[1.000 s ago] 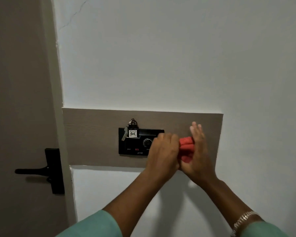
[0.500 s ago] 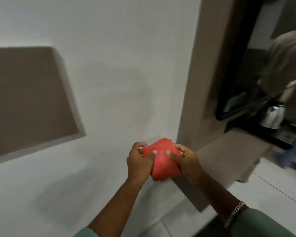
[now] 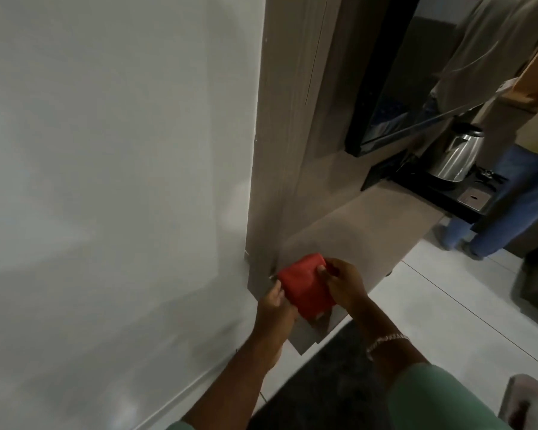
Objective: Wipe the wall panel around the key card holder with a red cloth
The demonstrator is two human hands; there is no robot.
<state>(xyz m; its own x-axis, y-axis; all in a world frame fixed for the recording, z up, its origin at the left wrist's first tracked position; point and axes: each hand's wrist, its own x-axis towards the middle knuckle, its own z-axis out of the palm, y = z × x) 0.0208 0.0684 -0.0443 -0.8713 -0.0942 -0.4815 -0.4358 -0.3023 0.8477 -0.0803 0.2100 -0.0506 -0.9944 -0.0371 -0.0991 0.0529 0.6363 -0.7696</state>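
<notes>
A folded red cloth [image 3: 305, 287] is held between both my hands, low and in front of the corner of a grey-brown counter. My left hand [image 3: 275, 308] grips its lower left edge. My right hand [image 3: 343, 282] pinches its upper right side, and a silver bracelet shows on that wrist. The wall panel and the key card holder are out of view.
A white wall [image 3: 112, 181] fills the left. A grey-brown counter [image 3: 364, 225] juts out from a wooden column, with a steel kettle [image 3: 455, 153] on a black tray at its far end. Another person [image 3: 507, 150] in jeans stands at the right. A dark mat [image 3: 323, 389] lies on the tiled floor.
My view has swung right and down, away from the panel and key card holder. My hands came off the panel with the cloth and lowered it toward the counter corner.
</notes>
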